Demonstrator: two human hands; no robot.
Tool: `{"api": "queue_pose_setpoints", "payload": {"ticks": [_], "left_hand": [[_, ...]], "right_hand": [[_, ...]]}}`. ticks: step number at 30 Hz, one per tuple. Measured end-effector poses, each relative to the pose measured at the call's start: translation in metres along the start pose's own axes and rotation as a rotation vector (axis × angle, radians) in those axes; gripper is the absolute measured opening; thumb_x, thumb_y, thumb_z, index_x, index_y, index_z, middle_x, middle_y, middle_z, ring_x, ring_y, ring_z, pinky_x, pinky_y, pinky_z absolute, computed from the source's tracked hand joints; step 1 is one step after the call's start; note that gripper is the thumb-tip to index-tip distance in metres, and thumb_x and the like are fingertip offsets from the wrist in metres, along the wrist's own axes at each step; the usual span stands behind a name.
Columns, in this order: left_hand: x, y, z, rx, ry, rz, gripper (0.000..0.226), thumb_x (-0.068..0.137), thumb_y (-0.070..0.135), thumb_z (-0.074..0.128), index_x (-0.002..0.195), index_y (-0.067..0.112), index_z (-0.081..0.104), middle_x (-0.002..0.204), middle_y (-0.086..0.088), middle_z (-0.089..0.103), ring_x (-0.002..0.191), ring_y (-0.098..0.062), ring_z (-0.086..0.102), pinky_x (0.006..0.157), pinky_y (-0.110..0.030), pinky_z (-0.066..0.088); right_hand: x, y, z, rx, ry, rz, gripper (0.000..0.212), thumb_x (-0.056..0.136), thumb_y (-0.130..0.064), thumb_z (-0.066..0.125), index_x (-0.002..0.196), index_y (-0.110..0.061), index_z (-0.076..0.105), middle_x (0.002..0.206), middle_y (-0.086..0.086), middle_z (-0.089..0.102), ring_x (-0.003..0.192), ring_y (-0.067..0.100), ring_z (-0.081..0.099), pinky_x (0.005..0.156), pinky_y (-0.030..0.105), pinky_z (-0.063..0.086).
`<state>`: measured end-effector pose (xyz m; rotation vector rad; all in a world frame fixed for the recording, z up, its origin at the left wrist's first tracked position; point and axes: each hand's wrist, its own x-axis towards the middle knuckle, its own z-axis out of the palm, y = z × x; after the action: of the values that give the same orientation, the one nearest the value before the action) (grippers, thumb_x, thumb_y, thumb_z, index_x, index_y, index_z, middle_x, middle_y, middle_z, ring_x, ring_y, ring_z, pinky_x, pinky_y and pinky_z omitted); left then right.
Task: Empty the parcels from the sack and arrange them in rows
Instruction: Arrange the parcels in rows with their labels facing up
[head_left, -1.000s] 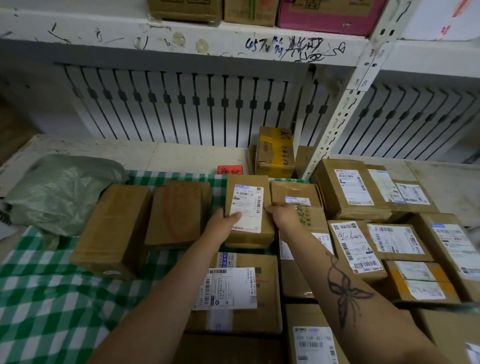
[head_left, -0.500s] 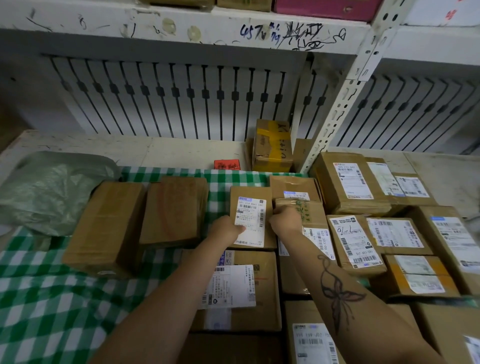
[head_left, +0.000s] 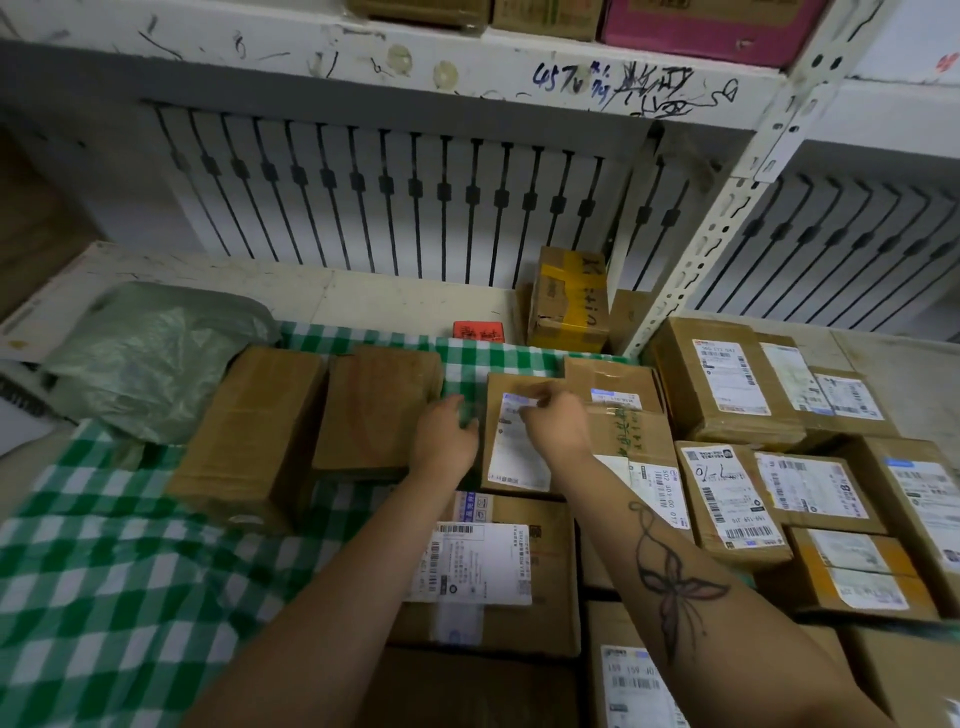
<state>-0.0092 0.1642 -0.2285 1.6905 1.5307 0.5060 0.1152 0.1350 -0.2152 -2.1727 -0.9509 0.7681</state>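
A small cardboard parcel with a white label (head_left: 519, 457) lies flat on the green checked cloth (head_left: 104, 571), in line with other parcels. My right hand (head_left: 558, 426) rests on its upper part, fingers on the label's top edge. Just left of the parcel is my left hand (head_left: 447, 441), fingers relaxed beside its edge and holding nothing. Two plain brown parcels (head_left: 249, 431) (head_left: 379, 410) lie to the left. The crumpled grey-green sack (head_left: 156, 358) sits at far left. Several labelled parcels (head_left: 727, 499) fill the right side in rows.
A white slotted shelf post (head_left: 727, 218) rises behind the parcels. A yellow-taped box (head_left: 569, 301) and a small red item (head_left: 478, 331) stand at the back by the wall. A larger labelled box (head_left: 488, 566) lies under my forearms.
The labelled parcel has been lowered flat onto the cloth. My left hand has let go and slid off to its left; my right hand has moved onto its top.
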Motion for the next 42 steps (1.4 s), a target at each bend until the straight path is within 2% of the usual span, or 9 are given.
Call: {"api": "queue_pose_setpoints", "payload": {"ticks": [4,7,17,21,25,31,35,39,42], "left_hand": [[-0.003,-0.012,-0.02,0.027,0.111,0.02,0.034,0.093,0.019,0.054,0.125,0.012,0.054,0.124,-0.007,0.056,0.112,-0.021,0.055,0.085,-0.023,0.041],[-0.005,-0.023,-0.033,0.087,0.166,-0.017,0.039,0.092,0.022,0.055,0.13,0.013,0.051,0.129,-0.01,0.052,0.122,-0.027,0.047,0.1,-0.034,0.042],[0.001,-0.056,-0.059,0.245,0.177,-0.268,0.062,0.089,0.035,0.055,0.143,0.019,0.029,0.155,-0.012,0.015,0.143,-0.036,0.007,0.116,-0.051,0.015],[0.003,-0.064,-0.063,0.15,0.13,-0.355,0.073,0.088,0.033,0.057,0.147,0.019,0.018,0.155,-0.015,0.008,0.141,-0.037,0.009,0.114,-0.053,0.018],[0.004,-0.07,-0.064,0.033,0.09,-0.385,0.078,0.088,0.03,0.058,0.149,0.019,0.011,0.155,-0.016,0.007,0.141,-0.038,0.011,0.112,-0.051,0.024],[0.005,-0.065,-0.068,-0.033,0.121,-0.328,0.076,0.085,0.033,0.061,0.147,0.018,0.019,0.15,-0.015,0.018,0.136,-0.035,0.02,0.107,-0.046,0.031],[0.006,-0.052,-0.071,-0.122,0.138,-0.295,0.085,0.079,0.05,0.066,0.146,0.022,0.022,0.151,-0.01,0.016,0.137,-0.033,0.019,0.105,-0.048,0.032],[0.009,-0.041,-0.073,-0.219,0.069,-0.309,0.099,0.072,0.061,0.065,0.149,0.03,0.011,0.155,-0.01,0.007,0.141,-0.036,0.012,0.11,-0.052,0.025],[0.011,-0.037,-0.07,-0.269,-0.044,-0.277,0.113,0.062,0.072,0.065,0.15,0.033,0.005,0.156,-0.011,0.007,0.142,-0.037,0.012,0.114,-0.054,0.02]], "right_hand": [[-0.012,-0.022,0.022,0.09,-0.129,-0.047,0.028,0.092,-0.01,0.052,0.12,-0.008,0.058,0.119,0.01,0.062,0.107,0.022,0.059,0.075,0.022,0.048],[-0.018,-0.036,0.04,0.105,-0.19,-0.029,0.034,0.09,-0.01,0.056,0.124,-0.008,0.055,0.125,0.013,0.06,0.115,0.027,0.056,0.096,0.035,0.048],[-0.026,-0.05,0.087,0.087,-0.345,0.086,0.047,0.088,-0.017,0.059,0.132,-0.008,0.046,0.126,0.015,0.057,0.112,0.031,0.057,0.094,0.038,0.049],[-0.025,-0.05,0.1,0.102,-0.404,0.153,0.059,0.086,-0.021,0.061,0.138,-0.007,0.036,0.131,0.016,0.053,0.116,0.031,0.054,0.099,0.043,0.047],[-0.025,-0.053,0.105,0.211,-0.482,0.242,0.059,0.089,-0.021,0.061,0.14,-0.006,0.035,0.135,0.014,0.051,0.12,0.028,0.052,0.099,0.033,0.044],[-0.02,-0.052,0.102,0.286,-0.443,0.28,0.057,0.084,-0.024,0.064,0.133,-0.006,0.042,0.129,0.013,0.054,0.113,0.027,0.054,0.089,0.032,0.047],[-0.012,-0.053,0.098,0.498,-0.333,0.271,0.079,0.061,-0.051,0.067,0.127,-0.012,0.048,0.126,0.011,0.056,0.109,0.029,0.057,0.095,0.044,0.049],[-0.017,-0.067,0.081,0.709,-0.281,0.239,0.046,0.083,-0.039,0.064,0.116,-0.02,0.038,0.121,0.007,0.055,0.109,0.025,0.055,0.094,0.04,0.047],[-0.02,-0.071,0.073,0.692,-0.306,0.189,0.062,0.084,-0.036,0.067,0.132,-0.012,0.036,0.125,0.01,0.054,0.103,0.022,0.055,0.084,0.033,0.047]]}}
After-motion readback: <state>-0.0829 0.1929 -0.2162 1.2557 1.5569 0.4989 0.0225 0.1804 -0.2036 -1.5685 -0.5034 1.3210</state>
